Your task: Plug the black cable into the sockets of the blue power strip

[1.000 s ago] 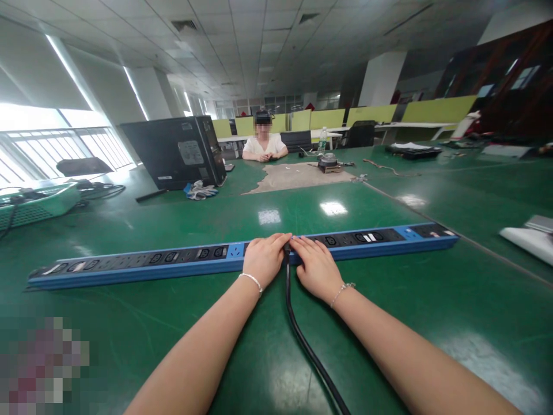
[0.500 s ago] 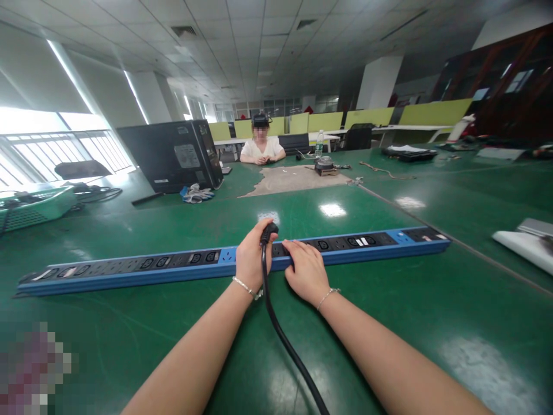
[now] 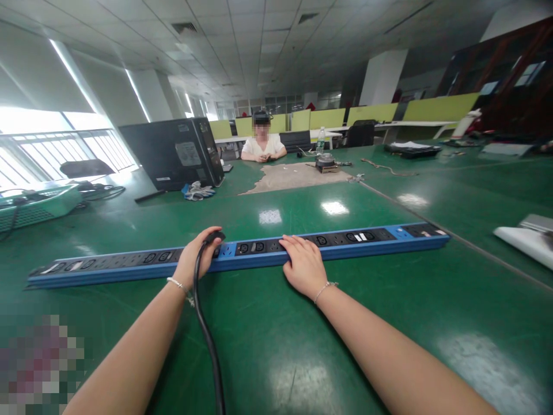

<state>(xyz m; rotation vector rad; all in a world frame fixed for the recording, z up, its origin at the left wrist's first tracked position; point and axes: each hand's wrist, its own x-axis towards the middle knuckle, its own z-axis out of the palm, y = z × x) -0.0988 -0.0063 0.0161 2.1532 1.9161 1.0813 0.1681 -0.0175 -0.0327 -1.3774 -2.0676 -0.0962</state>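
Observation:
A long blue power strip with black socket panels lies across the green table. My left hand is closed around a black power plug, just over the strip left of its middle. From the plug a thick black cable runs down toward me and out of the bottom of the view. My right hand rests on the strip right of its middle, fingers stretched out flat over the sockets and thumb at the near side. Nothing shows in that hand.
A black computer case stands at the back left, gloves beside it. A green basket with cables is at far left. Across the table sits a person. A white object lies at the right edge.
My left hand has moved left along the strip with the plug and cable, uncovering sockets near the middle. My right hand stays in place on the strip.

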